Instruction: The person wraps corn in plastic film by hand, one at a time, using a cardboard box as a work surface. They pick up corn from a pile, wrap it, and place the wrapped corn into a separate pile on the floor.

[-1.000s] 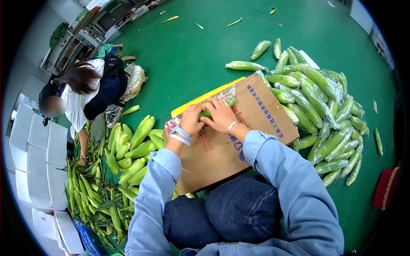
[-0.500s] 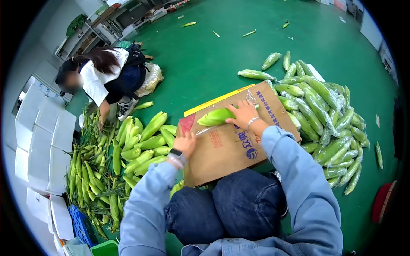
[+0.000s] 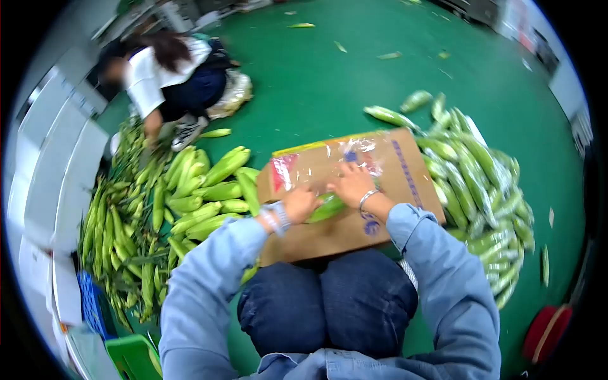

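Observation:
An ear of corn point(image 3: 326, 208) in its green husk lies across the cardboard box point(image 3: 405, 183) over my knees. Clear plastic film point(image 3: 323, 155) shines on the box's far part, just beyond the ear. My left hand point(image 3: 300, 204) is closed at the ear's left end, its fingertips partly hidden. Over the right part of the ear rests my right hand point(image 3: 352, 185), gripping it from above with the fingers pointing away from me onto the film. Part of the ear is covered by the hands.
Unwrapped corn point(image 3: 209, 183) is heaped at my left, film-wrapped corn point(image 3: 472, 177) at my right. A person point(image 3: 171, 69) crouches at the far left, one hand at the husks. White boxes point(image 3: 47, 158), a blue crate point(image 3: 94, 304) and a green crate point(image 3: 133, 358) stand along the left.
The ear has come nearer to me on the box, and both hands have moved with it. My left hand has closed in on its end. Film now shows spread beyond it. The view has shifted.

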`<control>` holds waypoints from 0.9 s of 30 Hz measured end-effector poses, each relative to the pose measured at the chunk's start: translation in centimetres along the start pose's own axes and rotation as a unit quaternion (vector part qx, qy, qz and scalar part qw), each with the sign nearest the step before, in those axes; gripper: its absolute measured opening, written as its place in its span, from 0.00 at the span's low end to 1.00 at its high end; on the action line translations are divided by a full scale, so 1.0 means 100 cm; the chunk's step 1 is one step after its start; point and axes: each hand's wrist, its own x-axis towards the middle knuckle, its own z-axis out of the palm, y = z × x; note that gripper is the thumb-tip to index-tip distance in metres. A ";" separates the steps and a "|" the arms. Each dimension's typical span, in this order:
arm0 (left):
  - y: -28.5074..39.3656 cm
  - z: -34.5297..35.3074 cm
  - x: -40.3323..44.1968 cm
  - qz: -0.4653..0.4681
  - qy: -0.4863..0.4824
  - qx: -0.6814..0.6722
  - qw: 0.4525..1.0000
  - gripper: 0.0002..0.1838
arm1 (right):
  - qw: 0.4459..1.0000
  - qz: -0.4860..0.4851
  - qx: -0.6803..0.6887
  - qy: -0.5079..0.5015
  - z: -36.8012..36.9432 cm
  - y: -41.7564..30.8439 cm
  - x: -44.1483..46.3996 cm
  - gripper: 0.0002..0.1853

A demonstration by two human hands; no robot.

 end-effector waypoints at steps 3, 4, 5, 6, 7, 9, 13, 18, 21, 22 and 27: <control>0.012 -0.014 0.032 -0.015 0.102 0.078 0.992 0.18 | 0.994 0.062 -0.068 0.065 0.019 0.005 0.058 0.18; 0.023 -0.002 0.042 -0.031 0.125 0.099 0.987 0.21 | 0.993 0.090 -0.065 0.043 0.014 0.005 0.079 0.18; 0.034 0.016 0.045 -0.042 0.142 0.118 0.982 0.25 | 0.990 0.125 -0.062 0.017 0.009 0.007 0.097 0.18; 0.040 0.027 0.043 -0.063 0.196 0.177 0.962 0.30 | 0.988 0.095 -0.099 0.068 0.009 0.011 0.106 0.19; 0.042 0.034 0.045 -0.079 0.247 0.234 0.937 0.37 | 0.981 0.069 -0.137 0.118 0.007 0.016 0.111 0.20; 0.022 0.043 0.066 -0.113 0.213 0.218 0.946 0.41 | 0.986 0.101 -0.086 0.097 -0.009 0.029 0.122 0.18; -0.019 0.013 0.104 -0.112 0.049 0.051 0.991 0.45 | 0.983 0.168 -0.056 -0.057 -0.018 0.045 0.128 0.14; -0.019 0.016 0.100 -0.038 -0.052 -0.098 0.993 0.28 | 0.976 0.170 -0.070 -0.119 -0.010 0.041 0.124 0.12; 0.006 0.004 0.059 0.043 -0.183 -0.113 0.976 0.25 | 0.975 0.209 -0.043 -0.068 0.009 0.045 0.114 0.12; 0.010 0.002 0.047 0.082 -0.278 -0.114 0.950 0.28 | 0.976 0.200 -0.038 -0.076 0.009 0.045 0.110 0.12; -0.015 -0.024 -0.038 0.020 -0.565 -0.327 0.757 0.29 | 0.995 0.091 -0.002 -0.032 0.012 0.049 0.072 0.20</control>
